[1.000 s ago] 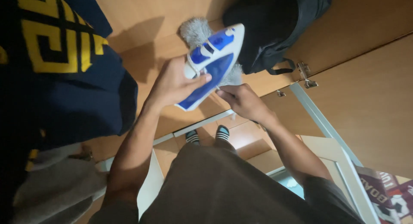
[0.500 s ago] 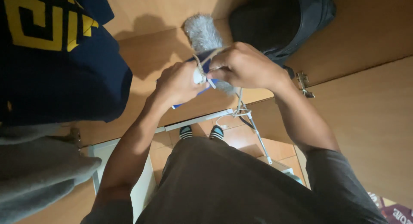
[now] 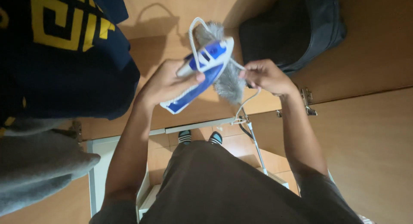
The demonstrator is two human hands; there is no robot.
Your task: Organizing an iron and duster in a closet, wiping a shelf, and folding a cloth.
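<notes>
Both hands meet near the upper middle of the frame. The left hand (image 3: 165, 84) is closed around a blue and white clothes iron (image 3: 202, 75), thumb pressed on its top, holding it tilted with the nose toward the upper right. The right hand (image 3: 266, 75) pinches the white cord (image 3: 247, 101), which loops over the iron and trails down toward the lower middle. A grey fuzzy object (image 3: 228, 80) sits just behind the iron; what it is cannot be made out clearly. A dark bag (image 3: 292, 30) lies at the upper right, and a navy garment with yellow pattern (image 3: 60, 52) fills the upper left.
</notes>
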